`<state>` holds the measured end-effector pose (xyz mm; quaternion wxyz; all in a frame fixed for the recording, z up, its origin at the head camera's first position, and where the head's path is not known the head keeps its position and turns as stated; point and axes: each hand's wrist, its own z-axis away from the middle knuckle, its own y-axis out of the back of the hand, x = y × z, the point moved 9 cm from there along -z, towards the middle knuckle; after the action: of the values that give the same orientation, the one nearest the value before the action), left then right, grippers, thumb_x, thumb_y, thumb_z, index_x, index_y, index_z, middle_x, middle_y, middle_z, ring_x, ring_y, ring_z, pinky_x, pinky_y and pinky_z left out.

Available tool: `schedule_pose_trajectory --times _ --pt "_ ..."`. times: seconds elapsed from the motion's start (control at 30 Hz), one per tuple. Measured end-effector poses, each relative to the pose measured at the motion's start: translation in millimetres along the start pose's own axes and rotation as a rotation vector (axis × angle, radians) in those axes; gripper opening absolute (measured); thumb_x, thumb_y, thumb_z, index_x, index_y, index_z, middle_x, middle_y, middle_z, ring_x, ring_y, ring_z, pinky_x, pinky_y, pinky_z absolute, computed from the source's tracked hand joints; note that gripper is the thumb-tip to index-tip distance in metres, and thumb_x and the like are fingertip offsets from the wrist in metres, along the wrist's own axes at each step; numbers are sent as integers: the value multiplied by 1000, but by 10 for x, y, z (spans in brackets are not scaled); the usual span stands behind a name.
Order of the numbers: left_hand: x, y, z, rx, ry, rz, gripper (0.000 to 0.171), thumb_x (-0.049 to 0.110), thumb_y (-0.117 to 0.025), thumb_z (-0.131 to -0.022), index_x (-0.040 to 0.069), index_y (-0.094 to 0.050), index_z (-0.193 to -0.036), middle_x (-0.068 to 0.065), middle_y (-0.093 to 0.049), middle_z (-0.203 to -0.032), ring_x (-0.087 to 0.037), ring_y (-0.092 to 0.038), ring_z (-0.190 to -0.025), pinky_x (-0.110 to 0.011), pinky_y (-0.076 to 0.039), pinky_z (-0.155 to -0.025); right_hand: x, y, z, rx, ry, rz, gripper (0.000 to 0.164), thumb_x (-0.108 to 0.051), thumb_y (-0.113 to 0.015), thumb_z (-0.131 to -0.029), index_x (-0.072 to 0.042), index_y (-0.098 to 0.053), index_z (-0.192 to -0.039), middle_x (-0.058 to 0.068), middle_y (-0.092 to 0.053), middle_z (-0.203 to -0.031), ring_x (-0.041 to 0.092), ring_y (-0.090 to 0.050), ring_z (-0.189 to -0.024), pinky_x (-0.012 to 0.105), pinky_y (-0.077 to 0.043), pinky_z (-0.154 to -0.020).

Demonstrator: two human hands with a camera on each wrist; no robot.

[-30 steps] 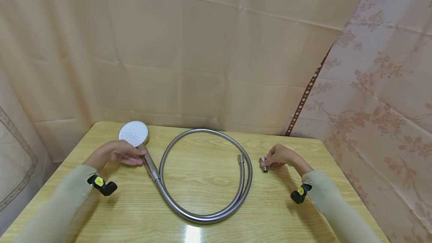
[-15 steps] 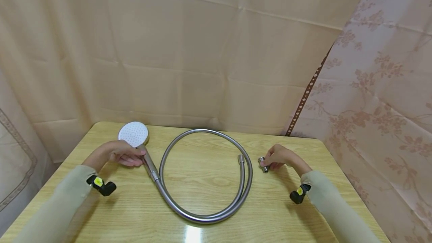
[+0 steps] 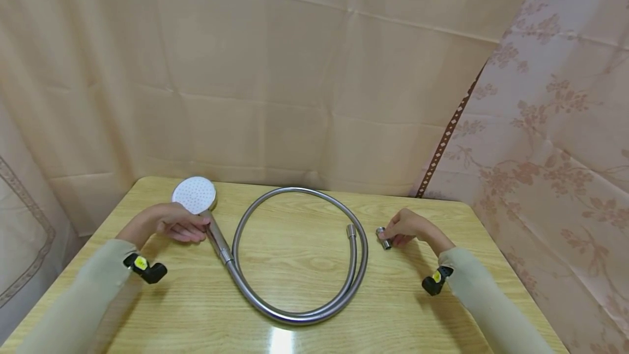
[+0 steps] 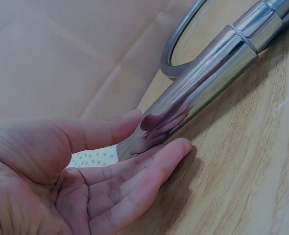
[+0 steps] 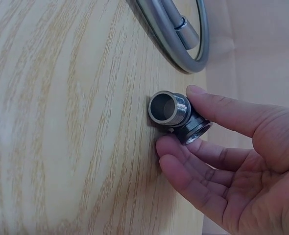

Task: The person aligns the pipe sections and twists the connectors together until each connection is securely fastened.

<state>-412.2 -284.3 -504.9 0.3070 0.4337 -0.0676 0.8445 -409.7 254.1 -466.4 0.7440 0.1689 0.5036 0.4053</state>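
Observation:
A hand shower (image 3: pixel 194 195) with a round white spray face lies on the wooden table (image 3: pixel 167 316), its chrome handle (image 4: pixel 203 83) slanting down to the hose. My left hand (image 3: pixel 178 222) is beside the upper handle; the thumb tip is right at its edge and the other fingers are loosely bent close to the tabletop. On the right, my right hand (image 3: pixel 409 227) holds a small metal pipe fitting (image 5: pixel 171 110) between thumb and fingers. It has a threaded round opening and a darker side opening, and stays close over the table. Part of it is hidden by fingers in the head view.
A grey metal shower hose (image 3: pixel 295 318) loops across the middle of the table, joined to the handle. Its free end nut (image 3: pixel 351 231) lies inside the loop's right side. Beige curtain (image 3: pixel 275 97) hangs behind the table, a floral one (image 3: pixel 555 152) at right.
The pipe fitting has turned slightly in my right hand, its lower end swinging right. My left hand has shifted a little left along the handle.

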Motion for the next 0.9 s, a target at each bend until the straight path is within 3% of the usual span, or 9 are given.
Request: schedule_pose_trajectory --times 0.17,0.37,0.6,0.9 --pt "-7 2 -14 -10 -5 5 28 21 -57 -104 1 -75 -96 -3 -79 -86 -8 -75 -78 -20 -60 -73 -3 -5 -3 -3 -7 -1 21 -21 -79 -90 -2 -72 -84 0 -70 -71 13 -67 -65 33 -62 -66" --pt "64 39 57 40 8 -49 29 27 -59 -103 5 -74 -93 -2 -78 -82 -7 -74 -75 -19 -60 -70 -5 -1 -3 -7 -11 5 21 -21 -79 -90 -2 -72 -85 2 -71 -72 14 -68 -66 34 -62 -67" --pt "374 28 131 83 -46 -91 31 26 -60 -103 -3 -70 -105 -2 -78 -84 -7 -74 -73 -20 -60 -69 -15 21 -8 1 -20 18 23 -23 -80 -90 -1 -74 -88 2 -71 -71 13 -66 -64 35 -62 -66" --pt "826 -182 168 104 -158 -104 49 27 -58 -104 -12 -54 -133 -4 -79 -96 -6 -74 -80 -23 -60 -75 -53 13 3 -20 -2 32 22 -22 -78 -90 0 -76 -87 4 -72 -71 13 -65 -62 34 -62 -65"
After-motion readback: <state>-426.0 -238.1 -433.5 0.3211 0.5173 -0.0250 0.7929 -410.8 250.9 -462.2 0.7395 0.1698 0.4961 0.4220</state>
